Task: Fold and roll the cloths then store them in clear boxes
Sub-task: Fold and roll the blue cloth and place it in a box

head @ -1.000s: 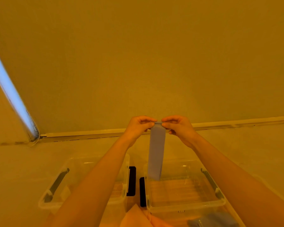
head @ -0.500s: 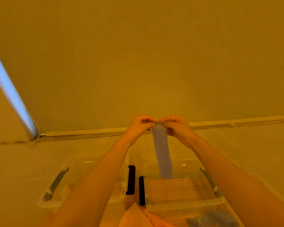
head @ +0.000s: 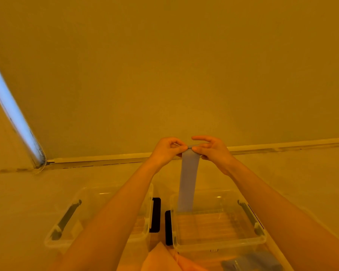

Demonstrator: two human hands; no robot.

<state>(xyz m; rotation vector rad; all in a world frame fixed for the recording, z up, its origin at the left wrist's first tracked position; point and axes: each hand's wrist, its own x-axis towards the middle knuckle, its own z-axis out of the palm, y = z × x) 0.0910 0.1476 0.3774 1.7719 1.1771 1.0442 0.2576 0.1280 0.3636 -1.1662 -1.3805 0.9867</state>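
Plain room: bare wall (head: pixel 164 75), baseboard (head: pixel 282 143).

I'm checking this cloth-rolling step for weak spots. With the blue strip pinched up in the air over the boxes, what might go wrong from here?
1. The left hand and right hand pinch only the top edge of the blue cloth; a slip would likely drop it.
2. The strip hangs free, so a roll started in mid-air may come out loose or skewed.
3. Its lower end hangs by the far rim of the right clear box and might snag there.
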